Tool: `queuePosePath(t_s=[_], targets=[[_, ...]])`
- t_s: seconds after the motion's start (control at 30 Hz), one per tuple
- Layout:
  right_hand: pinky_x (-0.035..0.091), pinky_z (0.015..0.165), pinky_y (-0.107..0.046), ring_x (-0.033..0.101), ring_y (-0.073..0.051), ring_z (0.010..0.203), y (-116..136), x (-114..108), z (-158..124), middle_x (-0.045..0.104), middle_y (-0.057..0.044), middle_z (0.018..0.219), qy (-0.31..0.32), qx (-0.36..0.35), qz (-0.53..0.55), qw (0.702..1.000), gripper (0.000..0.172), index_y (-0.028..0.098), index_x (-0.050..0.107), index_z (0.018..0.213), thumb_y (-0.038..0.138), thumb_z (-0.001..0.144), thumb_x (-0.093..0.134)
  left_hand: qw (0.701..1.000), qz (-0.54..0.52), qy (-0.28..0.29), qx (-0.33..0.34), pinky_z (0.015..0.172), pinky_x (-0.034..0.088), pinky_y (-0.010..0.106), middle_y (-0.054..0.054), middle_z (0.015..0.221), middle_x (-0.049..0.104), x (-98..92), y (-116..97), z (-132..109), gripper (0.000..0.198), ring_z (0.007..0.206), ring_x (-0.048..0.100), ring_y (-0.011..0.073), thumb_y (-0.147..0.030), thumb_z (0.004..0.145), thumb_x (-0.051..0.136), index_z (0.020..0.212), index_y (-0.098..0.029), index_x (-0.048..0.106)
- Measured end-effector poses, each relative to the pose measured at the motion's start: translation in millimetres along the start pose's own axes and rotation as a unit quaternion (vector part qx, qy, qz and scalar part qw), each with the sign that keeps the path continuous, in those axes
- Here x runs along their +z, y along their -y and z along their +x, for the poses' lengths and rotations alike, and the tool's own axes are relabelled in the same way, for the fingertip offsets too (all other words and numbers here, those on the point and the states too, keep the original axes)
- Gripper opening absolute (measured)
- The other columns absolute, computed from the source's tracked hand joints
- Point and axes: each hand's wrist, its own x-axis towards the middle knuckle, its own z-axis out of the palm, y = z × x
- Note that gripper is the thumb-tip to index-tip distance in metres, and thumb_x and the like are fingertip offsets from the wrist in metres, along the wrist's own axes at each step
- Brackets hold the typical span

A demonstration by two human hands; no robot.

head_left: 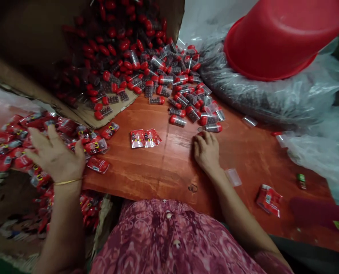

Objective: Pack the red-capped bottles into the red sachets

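Note:
My left hand [58,154] is open with fingers spread, above a pile of filled red packets [96,146] at the left; nothing shows in its grip. On the wooden table my right hand [207,152] has its fingers curled down on a small red-capped tube, of which only a bit of red shows by the fingertips. Just beyond it lies another clear tube [212,128] with a red cap. Many such tubes with dark beads inside [177,121] spread from the heap. Between my hands lie flat red printed cards [137,139], partly overlapping.
A tipped cardboard box [29,85] spills tubes onto the table [129,171]. A red bucket [272,42] rests on a plastic bag of dark beads [243,97] at the right. Near the right edge are a red packet [269,199] and a small green item [301,181].

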Motion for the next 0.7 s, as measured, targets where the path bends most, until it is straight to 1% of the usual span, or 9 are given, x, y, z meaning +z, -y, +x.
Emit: queuePosePath(t_s=[0.03,0.07,0.1,0.13,0.23,0.3,0.37,0.5,0.7], targets=[[0.031,0.096,-0.051,0.037,-0.031,0.120,7,2,0,0.051,-0.016,0.124,0.002,-0.016,-0.002,1.000,0.031,0.016,0.061,0.107,0.026,0.088,0.037,0.999,-0.024,-0.006,0.046,0.100,0.024,0.059,0.025,0.142,0.031,4.3,-12,-4,0.065,0.130,0.031,0.0387,-0.037,0.074,0.056,0.130,-0.008,0.043],[0.029,0.097,-0.053,0.034,-0.032,0.124,14,5,-1,0.050,-0.016,0.126,0.001,-0.024,-0.007,1.000,0.032,0.016,0.060,0.107,0.025,0.089,0.036,0.995,-0.051,0.015,0.087,0.099,0.026,0.057,0.023,0.140,0.038,10.7,-27,-9,0.054,0.128,0.035,0.0376,-0.039,0.076,0.053,0.122,-0.010,0.052],[0.028,0.097,-0.054,0.032,-0.032,0.126,19,6,-2,0.049,-0.017,0.128,-0.002,-0.028,-0.011,1.000,0.032,0.016,0.060,0.109,0.026,0.089,0.036,0.986,-0.079,0.065,0.129,0.099,0.029,0.055,0.018,0.135,0.046,18.8,-43,-16,0.041,0.124,0.040,0.0353,-0.039,0.079,0.050,0.110,-0.015,0.061],[0.028,0.097,-0.055,0.031,-0.033,0.128,22,8,-2,0.048,-0.018,0.129,-0.005,-0.033,-0.014,0.999,0.033,0.015,0.059,0.110,0.027,0.089,0.037,0.974,-0.106,0.113,0.168,0.102,0.026,0.053,0.014,0.133,0.049,28.1,-59,-22,0.035,0.126,0.039,0.0329,-0.039,0.081,0.048,0.105,-0.019,0.064],[0.029,0.097,-0.053,0.032,-0.032,0.128,23,11,-5,0.048,-0.018,0.129,-0.016,-0.052,-0.008,0.998,0.034,0.014,0.058,0.111,0.032,0.089,0.039,0.933,-0.132,0.221,0.251,0.106,0.018,0.056,0.011,0.138,0.045,56.7,-98,-37,0.033,0.133,0.029,0.0330,-0.039,0.081,0.051,0.105,-0.022,0.066],[0.030,0.098,-0.052,0.033,-0.032,0.128,20,11,-7,0.049,-0.018,0.129,-0.021,-0.062,0.000,0.998,0.034,0.015,0.060,0.109,0.034,0.089,0.040,0.920,-0.125,0.257,0.268,0.106,0.016,0.059,0.010,0.137,0.046,70.2,-113,-41,0.029,0.133,0.028,0.0329,-0.037,0.081,0.052,0.102,-0.025,0.067],[0.030,0.099,-0.051,0.034,-0.031,0.128,18,11,-8,0.050,-0.017,0.128,-0.024,-0.063,0.010,0.998,0.033,0.015,0.061,0.107,0.034,0.089,0.041,0.920,-0.118,0.266,0.263,0.106,0.015,0.060,0.008,0.133,0.051,77.2,-121,-41,0.024,0.133,0.029,0.0326,-0.033,0.081,0.052,0.096,-0.026,0.070],[0.031,0.099,-0.049,0.035,-0.031,0.127,18,11,-8,0.051,-0.017,0.127,-0.035,-0.066,0.023,0.997,0.031,0.014,0.062,0.104,0.033,0.088,0.043,0.931,-0.136,0.243,0.237,0.108,0.012,0.059,0.006,0.123,0.060,80.5,-128,-41,0.023,0.131,0.032,0.0323,-0.029,0.083,0.049,0.083,-0.026,0.072],[0.029,0.100,-0.050,0.036,-0.030,0.126,21,10,-7,0.052,-0.015,0.125,-0.030,-0.069,0.032,0.997,0.029,0.015,0.063,0.100,0.032,0.088,0.044,0.929,-0.149,0.244,0.237,0.106,0.013,0.062,0.008,0.124,0.058,86.5,-129,-47,0.028,0.130,0.033,0.0344,-0.035,0.084,0.048,0.100,-0.026,0.069]])
